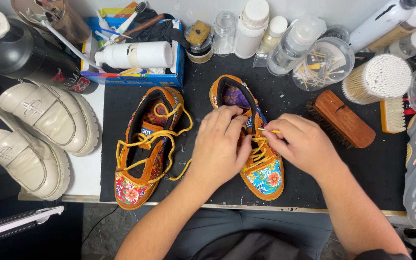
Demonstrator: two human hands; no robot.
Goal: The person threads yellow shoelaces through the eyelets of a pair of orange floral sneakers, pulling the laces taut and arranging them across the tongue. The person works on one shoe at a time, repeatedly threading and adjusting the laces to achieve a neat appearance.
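From the head camera we're mid-lacing on the right sneaker (261,163), the orange one with floral panels that sits in the middle of the black mat (362,173) on the counter. Our left hand (220,147) lies over that sneaker's tongue area, fingers curled together and pressing down near the upper eyelets. Our right hand (304,144), just right of the sneaker, is pinching the tip of the yellow lace (271,131) between thumb and forefinger, aimed back toward the eyelets.

The lower rows on this sneaker look threaded already, so we'd judge the upper rows are what's in hand. The next move probably calls for a steady poke of that lace tip through a small eyelet while the other hand keeps the upper from shifting.

Just left of that sneaker sits the left sneaker (148,149), with its lace loose and looping. Right of it there's a wooden brush (345,120), and past that a tub of cotton swabs (379,79). Far left of it, a pair of cream loafers (34,135).
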